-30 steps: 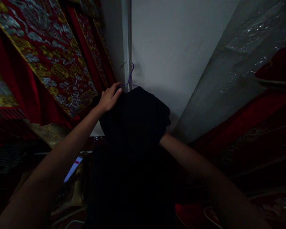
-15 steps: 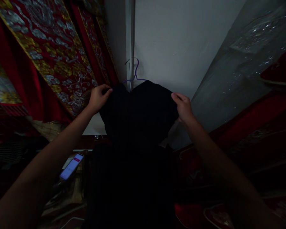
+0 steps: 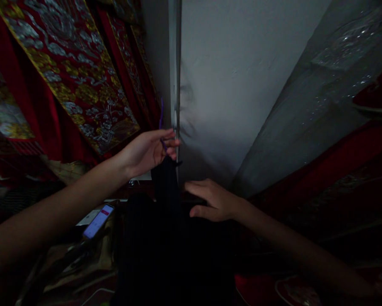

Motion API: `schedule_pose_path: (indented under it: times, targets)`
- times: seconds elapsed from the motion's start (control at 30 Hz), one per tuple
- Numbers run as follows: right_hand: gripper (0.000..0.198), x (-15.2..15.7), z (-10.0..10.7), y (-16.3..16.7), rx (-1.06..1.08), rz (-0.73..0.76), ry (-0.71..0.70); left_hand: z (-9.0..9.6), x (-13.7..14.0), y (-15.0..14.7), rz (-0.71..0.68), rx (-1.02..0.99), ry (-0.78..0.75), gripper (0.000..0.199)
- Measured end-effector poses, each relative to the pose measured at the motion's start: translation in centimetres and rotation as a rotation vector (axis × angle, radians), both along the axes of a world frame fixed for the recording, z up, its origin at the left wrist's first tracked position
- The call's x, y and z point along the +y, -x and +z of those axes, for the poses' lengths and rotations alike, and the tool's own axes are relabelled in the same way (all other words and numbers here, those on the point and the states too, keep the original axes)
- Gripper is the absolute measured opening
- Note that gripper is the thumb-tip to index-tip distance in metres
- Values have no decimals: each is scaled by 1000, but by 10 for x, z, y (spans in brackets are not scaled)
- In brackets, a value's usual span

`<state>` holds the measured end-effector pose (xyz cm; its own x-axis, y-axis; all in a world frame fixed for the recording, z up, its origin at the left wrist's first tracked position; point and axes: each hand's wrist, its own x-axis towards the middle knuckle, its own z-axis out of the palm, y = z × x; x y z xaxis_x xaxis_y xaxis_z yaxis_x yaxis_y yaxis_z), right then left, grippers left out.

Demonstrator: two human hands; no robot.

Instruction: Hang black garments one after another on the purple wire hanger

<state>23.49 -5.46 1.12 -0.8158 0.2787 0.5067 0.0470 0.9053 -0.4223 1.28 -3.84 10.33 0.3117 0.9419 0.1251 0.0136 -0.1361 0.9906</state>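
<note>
A purple hanger (image 3: 162,114) carries a dark garment (image 3: 165,180), now seen edge-on and narrow. My left hand (image 3: 149,151) has its fingers around the hanger just above the garment's top, palm toward me. To the right of the garment is my right hand (image 3: 211,199), thumb and fingers apart with nothing visible between them. I cannot tell whether its fingertips touch the cloth. The garment's lower part fades into the darkness below.
Red cloths embroidered in gold and silver (image 3: 82,80) hang at the left. Ahead stands a pale wall (image 3: 235,63) with a vertical metal strip (image 3: 174,55). Clear plastic sheeting (image 3: 305,106) covers the right side. A lit phone (image 3: 98,222) lies lower left.
Both hands have left the garment's shoulders. The left moved in to the hanger, the right moved down and inward. The garment has come lower and turned from spread wide to edge-on.
</note>
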Motion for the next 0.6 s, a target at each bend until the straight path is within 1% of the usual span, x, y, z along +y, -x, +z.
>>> schedule_pose_path:
  times: [0.03,0.07,0.1,0.13,0.17,0.2,0.23,0.27,0.33,0.37,0.4,0.43,0.47,0.53,0.6]
  targets:
    - [35,5,-2,1,-13,-7,-13,1,-12,1,-79,53,100,24]
    - [31,12,-2,1,26,-67,-35,2,-23,4,-155,133,181,22]
    - [26,22,-3,0,97,-161,-65,3,-31,8,-221,234,231,22]
    - [23,34,-3,-4,180,-271,-97,5,-37,13,-265,341,245,23]
    - [27,46,-3,-8,252,-372,-118,7,-41,18,-280,437,225,24]
    - [35,58,-4,-13,290,-446,-117,10,-43,25,-262,508,182,26]
    - [42,69,-5,-19,283,-483,-78,13,-42,31,-217,544,130,27]
    - [42,78,-7,-25,241,-488,9,15,-39,38,-158,551,85,29]
    - [38,90,-11,-35,131,-452,301,18,-26,51,-32,513,18,32]
    - [42,95,-11,-38,124,-443,457,18,-16,57,24,495,-9,32]
    - [47,98,-10,-41,170,-452,586,16,-4,63,81,481,-39,32]
    - [50,102,-7,-41,261,-474,674,14,9,69,140,468,-79,31]
    - [51,106,-2,-40,379,-498,717,10,22,74,206,452,-129,29]
    - [53,119,13,-33,589,-530,716,1,48,82,363,408,-285,25]
    - [56,137,30,-23,703,-544,678,-8,66,87,556,399,-547,30]
